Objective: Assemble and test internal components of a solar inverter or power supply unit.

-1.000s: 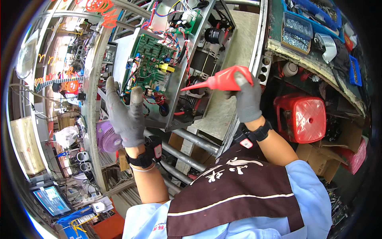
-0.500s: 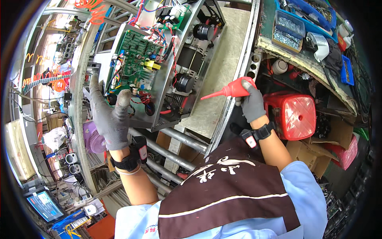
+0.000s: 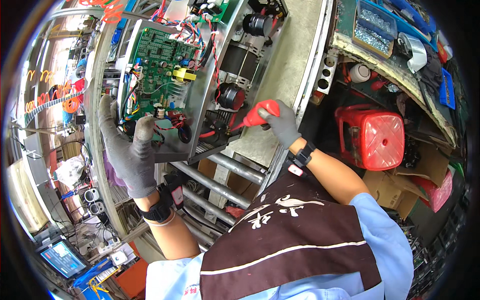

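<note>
My right hand [image 3: 284,126], in a grey glove, is closed round a red squeeze bottle [image 3: 263,111] with a long thin nozzle. The nozzle points left into the lower end of an open metal chassis [image 3: 198,120]; whether its tip touches anything there I cannot tell. Inside the chassis are a green circuit board [image 3: 159,65], bundles of coloured wires and black cylindrical parts [image 3: 232,96]. Also gloved in grey, my left hand [image 3: 129,155] lies at the chassis's lower left corner with thumb and fingers spread, holding nothing.
The chassis rests over a roller conveyor [image 3: 220,186]. To the right stand a red plastic stool [image 3: 382,140] and a bench with a tray of small metal fasteners [image 3: 372,30]. A screen [image 3: 62,258] is at the lower left. Cardboard boxes [image 3: 387,192] lie beyond the stool.
My right hand has moved left with the red bottle, bringing its nozzle from beside the chassis into its lower end. My left hand stays spread near the same corner.
</note>
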Demonstrator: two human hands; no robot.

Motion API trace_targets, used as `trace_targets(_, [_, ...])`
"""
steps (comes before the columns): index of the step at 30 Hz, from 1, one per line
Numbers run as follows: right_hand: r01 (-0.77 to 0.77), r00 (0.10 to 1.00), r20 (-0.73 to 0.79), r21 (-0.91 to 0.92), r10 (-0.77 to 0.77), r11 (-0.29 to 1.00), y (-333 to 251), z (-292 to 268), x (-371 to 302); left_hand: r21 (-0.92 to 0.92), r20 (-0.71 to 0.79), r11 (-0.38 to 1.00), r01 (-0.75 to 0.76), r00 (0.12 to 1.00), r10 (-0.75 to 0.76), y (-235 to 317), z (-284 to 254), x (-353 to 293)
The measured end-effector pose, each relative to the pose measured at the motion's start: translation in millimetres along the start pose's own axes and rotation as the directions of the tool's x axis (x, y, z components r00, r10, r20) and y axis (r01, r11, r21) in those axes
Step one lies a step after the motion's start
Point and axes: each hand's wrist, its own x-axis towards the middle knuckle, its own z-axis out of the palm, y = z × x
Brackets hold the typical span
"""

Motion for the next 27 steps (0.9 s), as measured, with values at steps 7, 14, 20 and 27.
trace_targets(7, [0.044,0.999,0.012,-0.097,-0.043,0.994,27.9,14.1,5.9,-0.105,0.044,0.994,0.033,0.999,-0.029,3.9,2.1,-1.5])
trace_targets(14, [0.227,0.973,0.078,-0.43,-0.215,0.873,19.7,8.7,4.8,-0.139,0.002,0.988,0.074,0.997,-0.075,11.0,2.4,-1.8])
trace_targets(20, [0.186,0.982,0.017,-0.314,-0.19,0.931,19.9,20.1,5.6,-0.163,-0.003,0.982,0.1,0.995,-0.102,11.1,7.8,-3.7])
trace_targets(27, [0.159,0.987,0.029,-0.415,-0.161,0.896,21.8,32.0,11.4,-0.043,-0.085,0.993,0.114,0.989,-0.118,16.2,13.7,-1.1])
